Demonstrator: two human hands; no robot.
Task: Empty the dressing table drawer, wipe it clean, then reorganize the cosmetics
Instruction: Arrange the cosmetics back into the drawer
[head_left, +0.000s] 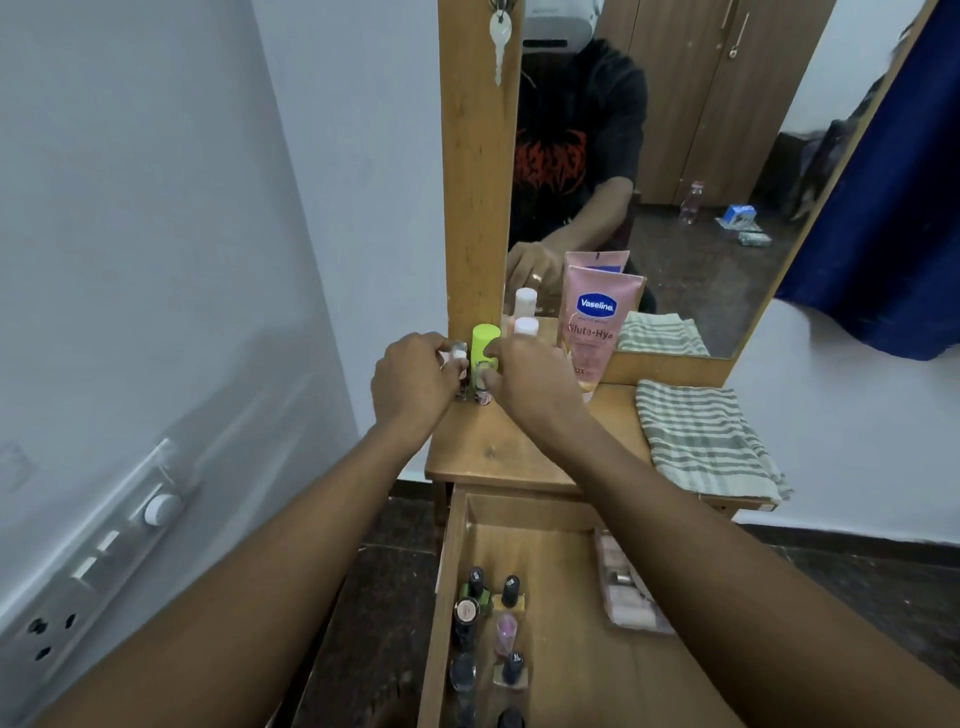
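**Both hands at the counter's back left corner, drawer open below**

The person's left hand (410, 382) curls its grip round a clear vial (457, 358) with a white cap. Just beside it, the right hand (527, 376) closes its grip in a pinch on a small bottle (483, 387) whose base sits on the counter (498, 457). A lime-green bottle (485, 340) stands upright between the two hands, close to the wooden mirror frame (478, 182). A white-capped bottle (525, 326) stands behind the right hand.

A pink Vaseline tube (595, 332) stands on end against the mirror's bottom edge, near the middle of the counter's back edge. A striped cloth (701, 436) lies folded on the counter's right side and reaches its front right corner.

The drawer (561, 649) is pulled out under the counter's front edge. Nail polish bottles (510, 590) stand in rows along its left wall, and a clear case (623, 592) lies by its right wall, partly under the right forearm.
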